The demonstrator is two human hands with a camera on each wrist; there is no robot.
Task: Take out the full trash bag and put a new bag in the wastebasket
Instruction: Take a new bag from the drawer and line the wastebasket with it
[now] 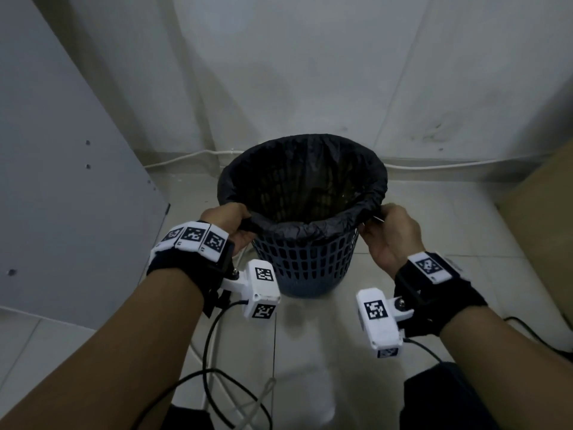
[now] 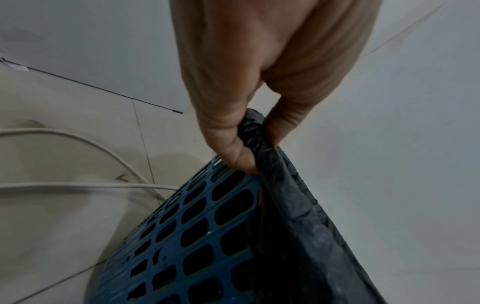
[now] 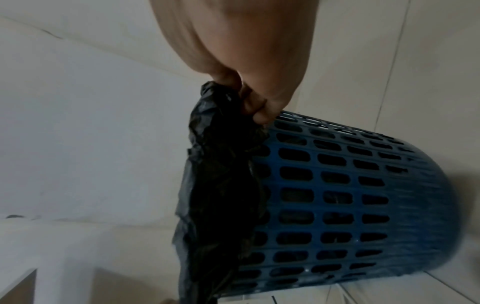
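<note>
A blue perforated wastebasket [image 1: 305,262] stands on the tiled floor near the wall, lined with a black trash bag [image 1: 302,181] whose rim is folded over the top. My left hand [image 1: 235,226] pinches the bag's edge at the near left of the rim. My right hand [image 1: 387,231] pinches the edge at the near right. In the left wrist view the left hand [image 2: 249,144] grips bunched black plastic [image 2: 298,216] above the basket wall [image 2: 194,236]. The right wrist view shows my right hand [image 3: 252,102] gripping gathered bag [image 3: 221,174] beside the basket [image 3: 337,195]. Dim contents lie inside.
A grey cabinet panel [image 1: 62,181] stands at the left. A white cable [image 1: 186,158] runs along the wall base. A brown box edge [image 1: 542,212] sits at the right. Black cables [image 1: 217,383] trail over the floor tiles near me.
</note>
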